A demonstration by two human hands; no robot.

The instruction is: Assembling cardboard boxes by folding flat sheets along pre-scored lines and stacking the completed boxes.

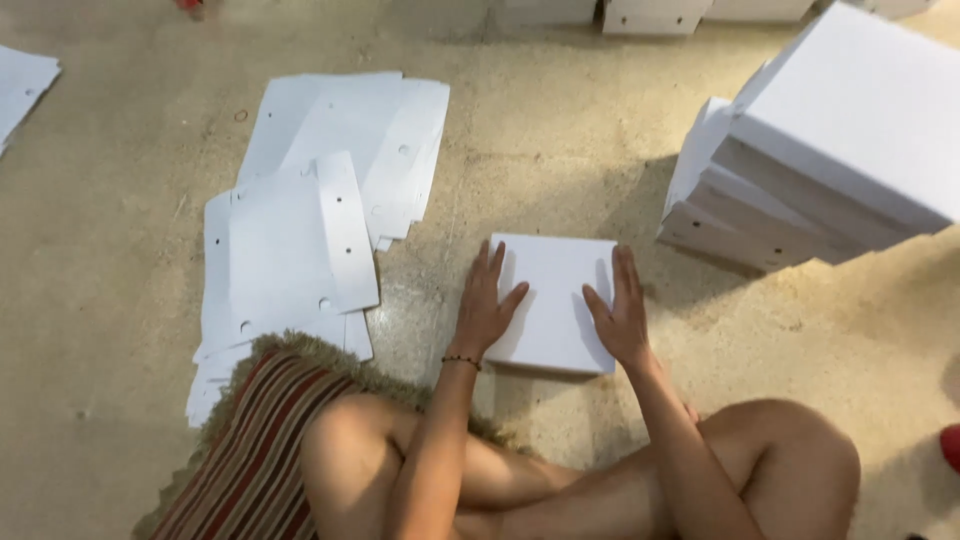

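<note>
White folded box (552, 300) lies flat on the concrete floor (120, 200). Left hand (484, 305) and right hand (620, 310) press its side edges, fingers spread, gripping nothing. Flat white blanks (300, 230) lie nearby.

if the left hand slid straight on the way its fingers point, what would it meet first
The left hand points up the frame along the white box. Past the box edge only bare floor shows, so the way looks free, though depth is unclear.

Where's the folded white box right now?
In the head view the box lies on the floor centre frame, under both hands: left hand on its left edge, right hand on its right, flat sheets further left.
</note>
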